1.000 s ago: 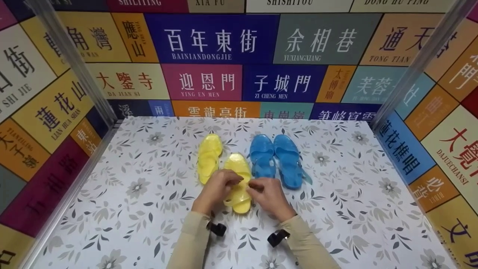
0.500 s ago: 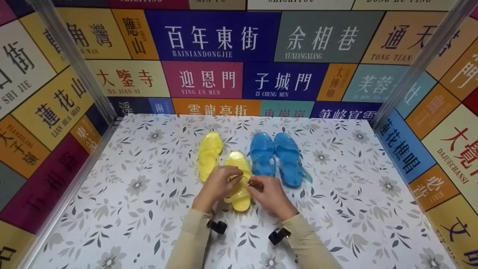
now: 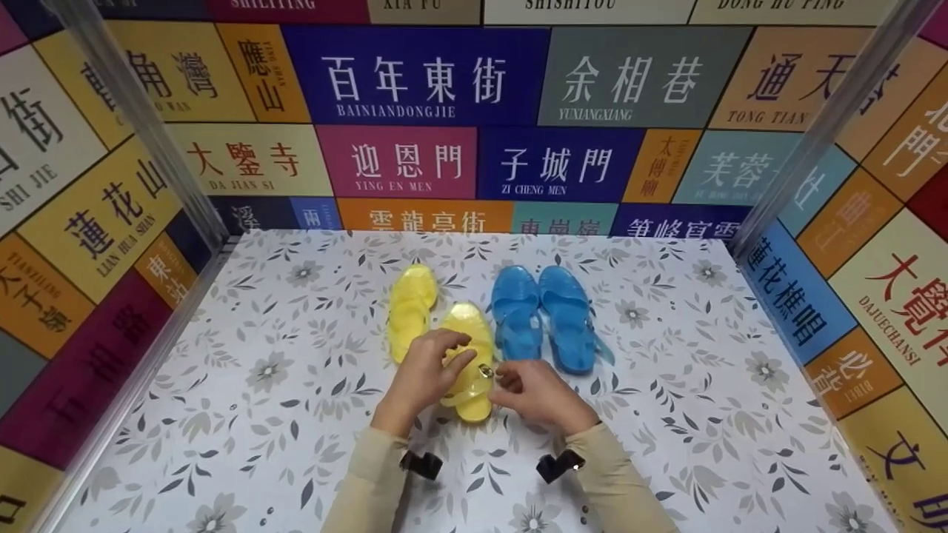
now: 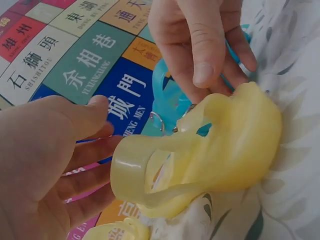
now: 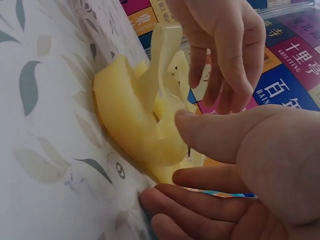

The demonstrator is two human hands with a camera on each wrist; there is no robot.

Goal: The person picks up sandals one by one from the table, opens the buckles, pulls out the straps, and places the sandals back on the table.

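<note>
Fingers of the left hand [image 3: 424, 375] hang loose, holding nothing, and those of the right hand [image 3: 544, 392] look released too, though I can't tell whether they brush the plastic. Between them on the floral worktop [image 3: 296, 400] lies a yellow jelly sandal [image 3: 469, 386], toe to the far side, metal buckle [image 3: 486, 371] on its right; the yellow mate [image 3: 411, 311] is far left, a blue pair [image 3: 516, 318] to the right. I'd expect it light, bendy, slightly slick, hardly fragile: best steadied by the toe, pinching the strap [image 4: 130, 170] close to the buckle
</note>
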